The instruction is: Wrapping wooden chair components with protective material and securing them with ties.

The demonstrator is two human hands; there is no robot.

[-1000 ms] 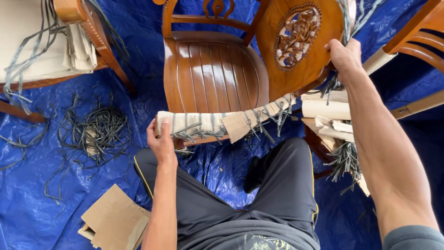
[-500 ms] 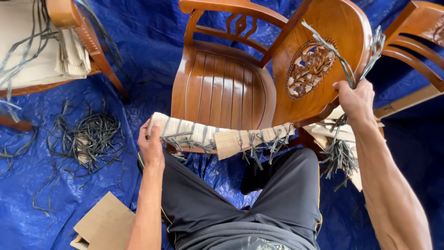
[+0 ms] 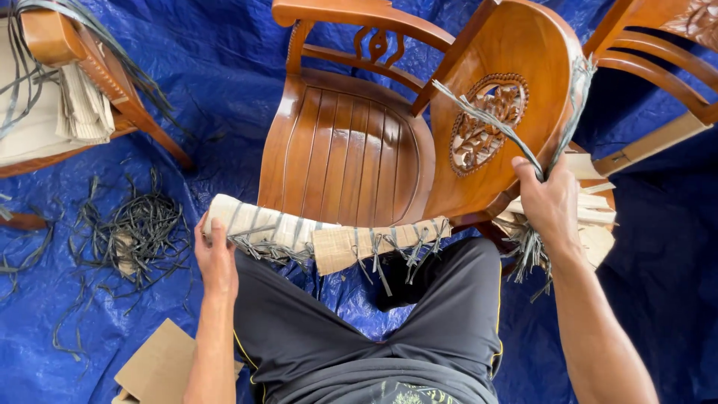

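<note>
Head view: wooden chair (image 3: 351, 150) lying on blue tarp (image 3: 224, 67), seat facing up toward cam, carved backrest (image 3: 501, 120) tilted to the right. Front rail wrapped in paper padding (image 3: 329, 239) tied w/ grey straps, touching seat's near edge. Left hand (image 3: 215, 258) closed on padding's left end, thumb on top. Right hand (image 3: 550, 202) closed round a grey strap (image 3: 486, 123) running up across the backrest; more strap looped over the backrest's top edge. Frayed strap ends hanging below right hand, beside stacked padding (image 3: 594, 217). Black-trousered legs (image 3: 374, 329) just under the rail. Pile of cut straps (image 3: 138, 236) on tarp at left, well apart from chair. Cardboard (image 3: 161, 366) at bottom-left by left forearm. Second chair (image 3: 67, 90) top-left w/ padding and straps on it; third chair (image 3: 658, 67) top-right.
</note>
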